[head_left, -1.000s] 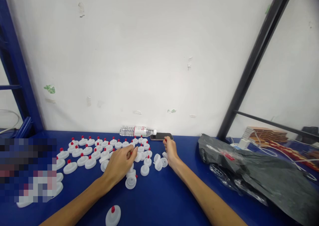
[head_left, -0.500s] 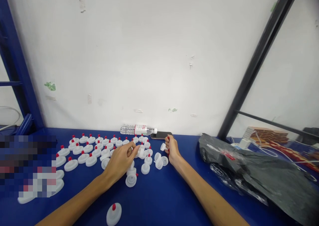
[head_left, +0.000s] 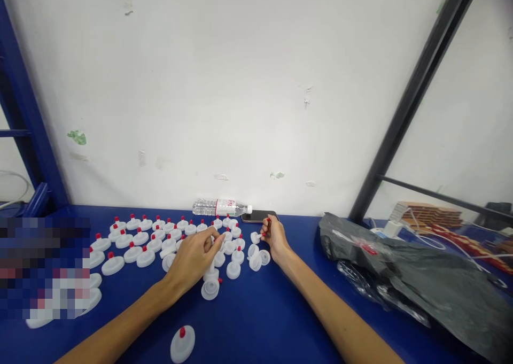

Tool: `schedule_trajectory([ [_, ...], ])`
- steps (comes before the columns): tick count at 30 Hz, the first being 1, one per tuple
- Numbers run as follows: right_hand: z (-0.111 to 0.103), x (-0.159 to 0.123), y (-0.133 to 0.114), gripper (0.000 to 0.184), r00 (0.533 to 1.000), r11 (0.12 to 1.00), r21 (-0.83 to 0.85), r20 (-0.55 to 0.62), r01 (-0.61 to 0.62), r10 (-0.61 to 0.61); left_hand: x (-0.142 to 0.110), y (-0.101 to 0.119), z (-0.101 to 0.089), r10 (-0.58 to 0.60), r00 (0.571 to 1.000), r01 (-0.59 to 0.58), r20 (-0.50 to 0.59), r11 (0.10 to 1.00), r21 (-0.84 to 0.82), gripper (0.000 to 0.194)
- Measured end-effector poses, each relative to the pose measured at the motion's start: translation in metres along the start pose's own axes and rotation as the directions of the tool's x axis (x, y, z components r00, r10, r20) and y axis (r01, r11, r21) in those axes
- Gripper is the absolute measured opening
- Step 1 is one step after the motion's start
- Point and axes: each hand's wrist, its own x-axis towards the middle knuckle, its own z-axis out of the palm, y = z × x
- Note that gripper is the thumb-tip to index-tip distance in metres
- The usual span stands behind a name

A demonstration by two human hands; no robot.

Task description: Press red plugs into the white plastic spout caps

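My right hand point(head_left: 276, 240) is closed, with a small white plastic lid point(head_left: 255, 238) with a red tip at its fingertips. A second bit of red shows between those fingers. Fingers curled and pinched, my left hand point(head_left: 197, 253) hovers over the group of lids; whatever its fingers hold is hidden. Just below the right fingertips, several white lids point(head_left: 255, 261) lie clustered, tipped on their sides. An overturned lid point(head_left: 210, 288) showing its hollow inside is beneath the left hand. Many red-tipped lids point(head_left: 113, 264) stand upright to the left.
A clear water bottle point(head_left: 205, 207) lies against the wall beside a dark phone point(head_left: 260, 216). One lid point(head_left: 183, 345) sits near the front edge. A grey plastic bag point(head_left: 401, 268) covers the right side of the blue table point(head_left: 276, 321). White cables and wooden pieces point(head_left: 433, 214) are beyond the bag.
The lid at my right fingertips has moved a little left and turned, bringing its red tip into view. The white piece beside my left fingertips is no longer there; that hand has barely moved.
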Motion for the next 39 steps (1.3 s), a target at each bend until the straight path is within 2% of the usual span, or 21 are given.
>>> schedule_trajectory([
  [8, 0.0, -0.005, -0.006, 0.029, 0.989, 0.998, 0.026, 0.138, 0.052, -0.055, 0.001, -0.001, 0.0, 0.003, 1.0, -0.003, 0.011, 0.999, -0.035, 0.041],
  [11, 0.001, -0.01, -0.01, 0.043, 0.977, 0.997, 0.03, 0.199, 0.068, -0.073, 0.001, -0.001, 0.001, -0.007, 1.0, 0.007, 0.01, 0.998, -0.056, 0.041],
  [14, 0.004, -0.014, -0.012, 0.048, 0.97, 0.998, 0.037, 0.235, 0.054, -0.061, 0.0, -0.001, 0.001, -0.021, 1.0, 0.022, 0.009, 0.997, -0.077, 0.042],
  [23, 0.003, -0.011, -0.012, 0.05, 0.976, 0.99, 0.121, 0.215, -0.075, 0.048, -0.003, -0.002, -0.004, -0.014, 1.0, 0.016, 0.02, 0.992, -0.123, 0.048],
  [28, -0.002, -0.006, -0.016, 0.029, 0.969, 0.965, 0.193, 0.207, -0.178, 0.137, -0.003, -0.003, -0.003, -0.011, 1.0, 0.014, 0.025, 0.992, -0.122, 0.048],
  [32, -0.004, -0.006, -0.018, 0.028, 0.966, 0.949, 0.238, 0.203, -0.207, 0.16, -0.002, -0.003, -0.003, -0.018, 0.999, 0.021, 0.03, 0.992, -0.122, 0.048],
  [37, -0.003, -0.012, -0.023, 0.045, 0.962, 0.944, 0.264, 0.238, -0.198, 0.135, -0.002, -0.003, -0.004, -0.014, 0.999, 0.018, 0.034, 0.992, -0.122, 0.048],
  [39, -0.002, -0.014, -0.025, 0.046, 0.958, 0.947, 0.262, 0.264, -0.186, 0.115, -0.002, -0.003, -0.004, -0.011, 0.999, 0.015, 0.035, 0.993, -0.12, 0.048],
])
